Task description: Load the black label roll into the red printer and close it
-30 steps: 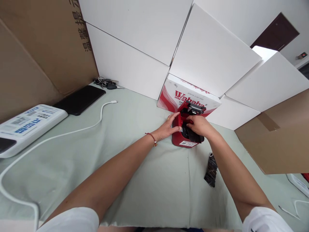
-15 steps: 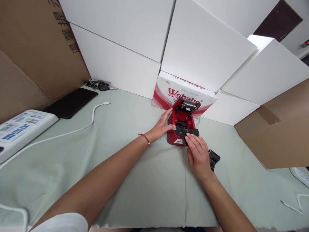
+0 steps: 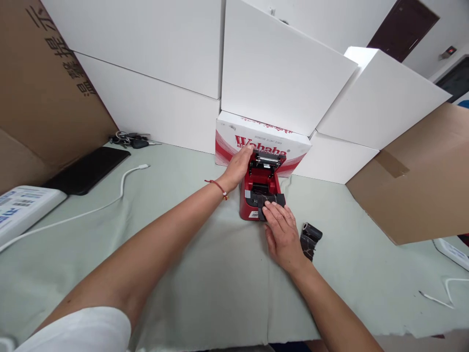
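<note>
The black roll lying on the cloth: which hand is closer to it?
Right. The right hand is beside the black roll, touching the dark strip on the red machine; the left hand is farther back, at the machine's raised lid.

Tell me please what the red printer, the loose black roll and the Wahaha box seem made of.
Red printer: probably smooth plastic; rounded, moulded-looking corners.
Black roll: paper or thin film; faint sheen, loose end.
Wahaha box: likely smooth cardboard; printed, straight-edged panels.
</note>
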`<state>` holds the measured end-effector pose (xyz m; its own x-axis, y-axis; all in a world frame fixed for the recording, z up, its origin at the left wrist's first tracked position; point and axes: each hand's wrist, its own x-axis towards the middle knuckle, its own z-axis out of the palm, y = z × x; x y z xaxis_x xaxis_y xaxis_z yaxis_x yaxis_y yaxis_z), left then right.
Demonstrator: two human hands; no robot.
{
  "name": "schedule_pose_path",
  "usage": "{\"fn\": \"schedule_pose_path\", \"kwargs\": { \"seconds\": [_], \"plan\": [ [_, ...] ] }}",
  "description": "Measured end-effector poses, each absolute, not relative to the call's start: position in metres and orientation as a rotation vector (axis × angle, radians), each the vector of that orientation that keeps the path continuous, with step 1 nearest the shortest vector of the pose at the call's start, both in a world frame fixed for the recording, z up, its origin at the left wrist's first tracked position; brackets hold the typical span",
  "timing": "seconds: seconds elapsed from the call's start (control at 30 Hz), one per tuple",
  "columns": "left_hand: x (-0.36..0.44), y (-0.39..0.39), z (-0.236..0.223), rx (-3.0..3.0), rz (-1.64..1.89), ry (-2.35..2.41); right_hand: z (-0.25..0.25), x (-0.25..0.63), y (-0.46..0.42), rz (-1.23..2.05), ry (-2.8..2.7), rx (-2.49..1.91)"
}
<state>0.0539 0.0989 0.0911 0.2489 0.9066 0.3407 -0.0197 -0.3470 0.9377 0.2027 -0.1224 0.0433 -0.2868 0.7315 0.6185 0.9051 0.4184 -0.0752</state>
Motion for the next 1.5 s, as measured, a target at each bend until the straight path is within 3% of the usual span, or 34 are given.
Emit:
{"fn": "schedule_pose_path", "kwargs": {
  "seconds": [0.4,0.87,1.2,1.5],
  "plan": [
    [0.017,0.022,0.062,2.102,1.250,0.691,0.044,0.202,-0.124,-0.350,-2.094,-1.402],
    [0.021,0.030,0.053,2.013,1.225,0.669,0.045,0.200,-0.127,-0.296,-2.088,-1.437],
    [0.025,0.040,0.038,1.384,1.149,0.542,0.043,0.202,-0.126,-0.284,-2.089,-1.420],
    [0.025,0.043,0.029,1.387,1.034,0.540,0.045,0.200,-0.128,-0.281,-2.073,-1.444]
  ]
}}
